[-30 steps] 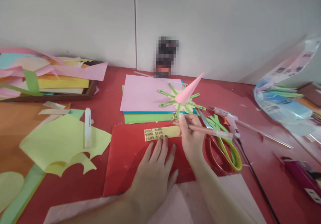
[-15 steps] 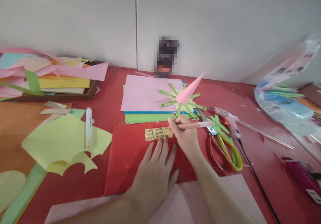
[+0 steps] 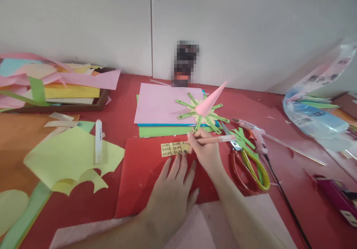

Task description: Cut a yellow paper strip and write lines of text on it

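My right hand (image 3: 205,151) is closed around a pink pen (image 3: 216,139), its tip at the right part of a small pale yellow paper strip (image 3: 170,149). Rows of dark handwritten characters cover the strip's left and middle. Flat on the red sheet (image 3: 139,174) lies my left hand (image 3: 174,187), fingers spread, fingertips at the strip's lower edge. Just beyond stands a pink paper cone (image 3: 210,102) on a pale flower-shaped base with green lettered strips radiating out. Scissors (image 3: 247,163) with red and yellow handles lie beside my right hand.
A pink glue gun (image 3: 255,131) with a black cord lies at the right, near a purple tool (image 3: 336,193) and a plastic bag (image 3: 315,104). Paper scraps fill a brown tray (image 3: 103,100) at the left. A white capped pen (image 3: 98,141) rests on yellow-green paper (image 3: 67,152).
The pen has shifted very slightly at the strip's right part. My left hand and the things around have stayed in place.
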### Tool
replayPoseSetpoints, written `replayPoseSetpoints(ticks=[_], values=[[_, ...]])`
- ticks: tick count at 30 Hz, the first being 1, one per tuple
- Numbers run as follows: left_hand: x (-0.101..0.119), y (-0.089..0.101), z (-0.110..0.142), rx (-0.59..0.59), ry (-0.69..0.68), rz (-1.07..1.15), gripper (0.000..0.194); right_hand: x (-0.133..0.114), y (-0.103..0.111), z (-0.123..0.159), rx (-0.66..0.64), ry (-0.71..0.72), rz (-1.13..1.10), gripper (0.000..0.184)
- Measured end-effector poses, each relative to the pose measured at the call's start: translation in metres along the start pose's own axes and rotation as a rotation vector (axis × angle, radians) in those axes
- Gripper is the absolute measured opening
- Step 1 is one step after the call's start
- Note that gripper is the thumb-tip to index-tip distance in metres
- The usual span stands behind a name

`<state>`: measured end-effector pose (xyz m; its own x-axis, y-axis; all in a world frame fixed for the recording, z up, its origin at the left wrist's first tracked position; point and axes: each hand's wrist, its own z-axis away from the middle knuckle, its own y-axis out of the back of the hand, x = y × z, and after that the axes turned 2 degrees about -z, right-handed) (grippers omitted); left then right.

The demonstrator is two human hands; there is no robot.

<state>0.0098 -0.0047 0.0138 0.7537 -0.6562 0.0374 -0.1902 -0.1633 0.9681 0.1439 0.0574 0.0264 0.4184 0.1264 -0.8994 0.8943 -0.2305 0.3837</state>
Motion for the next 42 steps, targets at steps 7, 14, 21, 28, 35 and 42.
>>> replayPoseSetpoints(ticks=[7, 14, 21, 28, 35, 42], values=[[-0.0009, -0.0003, 0.0000, 0.005, -0.006, 0.005, 0.047, 0.0004, -0.0002, 0.0010, 0.036, -0.005, 0.019, 0.028], [-0.0006, -0.0006, 0.0006, 0.002, -0.005, 0.006, 0.048, 0.0019, -0.0005, -0.0003, 0.022, -0.010, 0.010, 0.027], [-0.0003, 0.0000, 0.0008, 0.010, -0.001, 0.002, 0.048, 0.0013, -0.0006, 0.0008, 0.015, -0.015, 0.002, 0.028], [-0.0005, -0.0006, 0.0005, -0.001, -0.002, -0.004, 0.048, 0.0015, -0.0004, 0.0006, 0.065, -0.027, 0.005, 0.028], [-0.0001, 0.0001, 0.0011, -0.002, -0.002, -0.002, 0.048, 0.0003, 0.0000, -0.0003, 0.052, -0.011, 0.022, 0.028], [-0.0004, -0.0009, 0.0004, -0.018, 0.000, -0.004, 0.049, -0.0001, -0.0005, 0.0008, 0.089, -0.021, 0.070, 0.030]])
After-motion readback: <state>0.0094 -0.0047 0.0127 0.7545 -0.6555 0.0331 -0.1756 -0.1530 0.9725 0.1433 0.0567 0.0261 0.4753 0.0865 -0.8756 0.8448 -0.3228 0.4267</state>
